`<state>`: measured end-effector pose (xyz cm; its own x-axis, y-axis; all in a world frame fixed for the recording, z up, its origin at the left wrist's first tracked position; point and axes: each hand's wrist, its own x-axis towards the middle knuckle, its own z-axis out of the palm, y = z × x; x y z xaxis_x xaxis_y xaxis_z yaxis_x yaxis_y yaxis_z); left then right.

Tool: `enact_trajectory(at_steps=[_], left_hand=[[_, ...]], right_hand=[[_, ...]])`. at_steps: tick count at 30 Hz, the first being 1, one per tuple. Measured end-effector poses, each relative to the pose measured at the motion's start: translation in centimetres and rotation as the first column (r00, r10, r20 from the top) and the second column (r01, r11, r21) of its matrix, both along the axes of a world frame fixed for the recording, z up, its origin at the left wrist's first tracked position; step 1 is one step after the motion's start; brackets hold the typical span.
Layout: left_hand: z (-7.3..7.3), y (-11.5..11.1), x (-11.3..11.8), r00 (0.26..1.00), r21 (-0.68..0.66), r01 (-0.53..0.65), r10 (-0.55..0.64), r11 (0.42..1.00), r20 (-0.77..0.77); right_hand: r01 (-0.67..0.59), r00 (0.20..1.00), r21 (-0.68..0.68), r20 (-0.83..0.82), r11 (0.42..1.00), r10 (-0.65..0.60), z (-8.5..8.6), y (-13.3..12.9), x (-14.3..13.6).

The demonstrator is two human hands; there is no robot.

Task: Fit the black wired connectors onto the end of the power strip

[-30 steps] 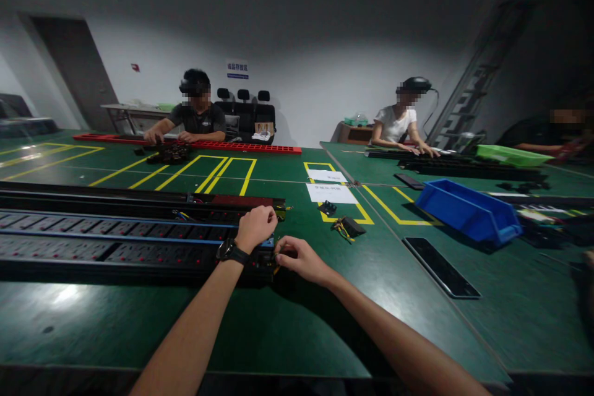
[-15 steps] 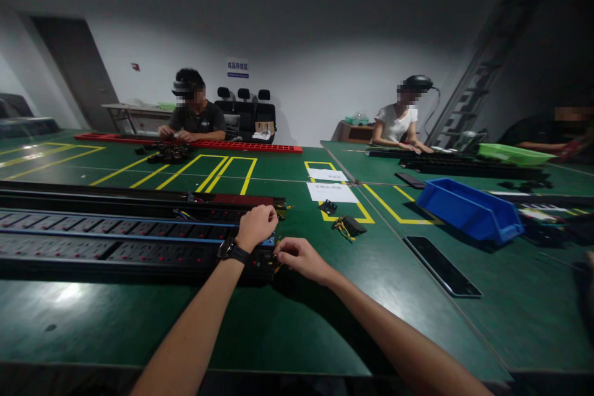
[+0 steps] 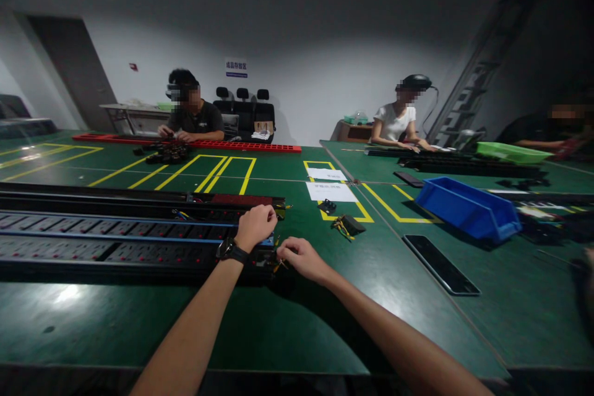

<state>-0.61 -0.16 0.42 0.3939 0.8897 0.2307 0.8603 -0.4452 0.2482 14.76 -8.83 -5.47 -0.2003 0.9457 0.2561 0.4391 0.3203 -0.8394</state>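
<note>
Long black power strips (image 3: 153, 252) with rows of sockets, red dots and a blue edge lie side by side on the left. My left hand (image 3: 257, 224), a watch on its wrist, rests over their right end with the fingers curled closed; what is under the fingertips is hidden. Just beyond that end, my right hand (image 3: 301, 258) pinches thin yellow wires (image 3: 279, 265) that come out of the strip. Behind them lies another black strip (image 3: 153, 200), with loose coloured wire ends near it.
A small black part with yellow wires (image 3: 348, 227) lies right of the strips, near white paper sheets (image 3: 329, 191). Farther right are a phone (image 3: 440, 264) and a blue bin (image 3: 468, 207). Co-workers sit across the green table (image 3: 241, 328), by a red rail (image 3: 260, 147) and a green tray (image 3: 513, 152).
My right hand has shifted slightly right, away from the strip's end, and more of the yellow wires shows. My left hand stays almost where it was.
</note>
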Motion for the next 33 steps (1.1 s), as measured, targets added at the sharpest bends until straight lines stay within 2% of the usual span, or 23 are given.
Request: enact_trajectory(at_steps=[11, 22, 33], left_hand=[[-0.03, 0.00, -0.05, 1.000, -0.010, 0.003, -0.003, 1.000, 0.009], [-0.17, 0.10, -0.04, 1.000, -0.010, 0.004, -0.004, 1.000, 0.009], [-0.10, 0.10, 0.00, 1.000, -0.013, 0.003, -0.002, 1.000, 0.002]], right_hand=[[-0.051, 0.996, 0.041, 0.081, 0.998, 0.048, -0.01, -0.05, -0.27], [-0.075, 0.996, 0.027, 0.055, 0.997, 0.073, 0.11, -0.19, -0.13], [-0.083, 0.992, 0.035, 0.098, 0.996, 0.080, 0.35, -0.41, -0.09]])
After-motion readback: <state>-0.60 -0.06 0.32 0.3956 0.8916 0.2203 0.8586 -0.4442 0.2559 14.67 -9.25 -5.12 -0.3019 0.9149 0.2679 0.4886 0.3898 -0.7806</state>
